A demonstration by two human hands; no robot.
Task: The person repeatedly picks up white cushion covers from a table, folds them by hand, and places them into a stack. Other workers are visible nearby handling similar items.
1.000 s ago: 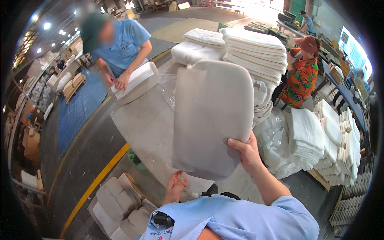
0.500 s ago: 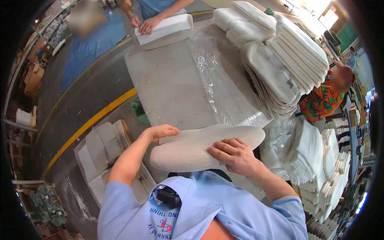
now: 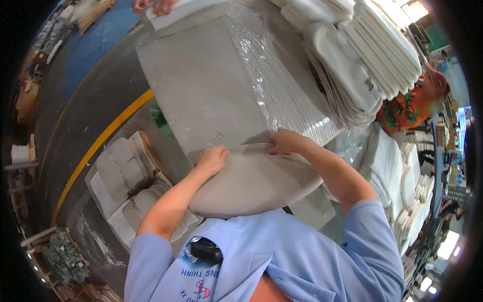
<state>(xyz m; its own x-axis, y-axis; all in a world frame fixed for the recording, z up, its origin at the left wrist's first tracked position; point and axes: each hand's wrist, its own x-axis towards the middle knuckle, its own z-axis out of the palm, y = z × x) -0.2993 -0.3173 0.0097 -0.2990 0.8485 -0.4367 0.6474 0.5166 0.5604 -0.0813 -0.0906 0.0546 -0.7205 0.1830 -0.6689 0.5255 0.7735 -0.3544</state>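
A: What is different from half a second before?

B: The grey foam pad lies now lower and nearer to the person's chest, flat on the near edge of the grey table. Before, it was a little more out over the table. The left hand moved onto the far left edge of the pad, and the right hand went to the far right edge. Both hands press on the pad, fingers together and bent over its edge.

A: What is around the pad?

B: Left of the pad, down on the floor, is a heap of white foam pieces; I cannot count them. Beyond the pad, on the table, lies one clear plastic sheet. Right of it stand tall stacks of white pads, too many to count. At the far table edge, two hands of another person hold a white piece. Nothing covers the pad except the two hands.
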